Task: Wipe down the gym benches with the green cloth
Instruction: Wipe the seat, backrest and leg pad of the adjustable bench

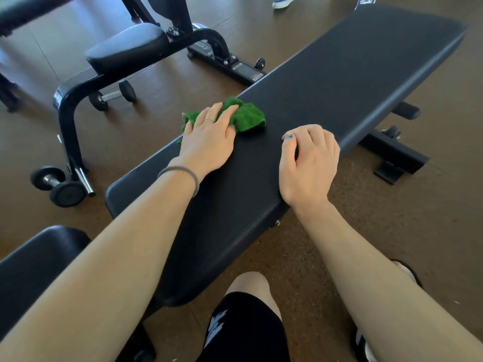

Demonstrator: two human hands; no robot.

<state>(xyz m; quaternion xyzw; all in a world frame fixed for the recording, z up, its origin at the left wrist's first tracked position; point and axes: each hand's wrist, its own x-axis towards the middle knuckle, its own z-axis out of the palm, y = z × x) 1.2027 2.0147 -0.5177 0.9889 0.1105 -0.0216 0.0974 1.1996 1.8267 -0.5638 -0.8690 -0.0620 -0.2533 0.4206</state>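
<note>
A long flat black bench (326, 82) runs from the lower middle to the upper right. A crumpled green cloth (247, 114) lies near its left edge, about halfway along. My left hand (207, 134) presses flat on the cloth with straight fingers, covering its near part. My right hand (307, 163) rests on the bench's right edge, its fingers curled over the side of the pad.
A second bench with a black seat pad (125, 47) and curved frame stands at the upper left. Two small dumbbells (112, 96) (58, 185) lie on the brown floor beside it. Another black pad (34, 270) sits at the lower left. Someone's shoes (283, 1) show at the top.
</note>
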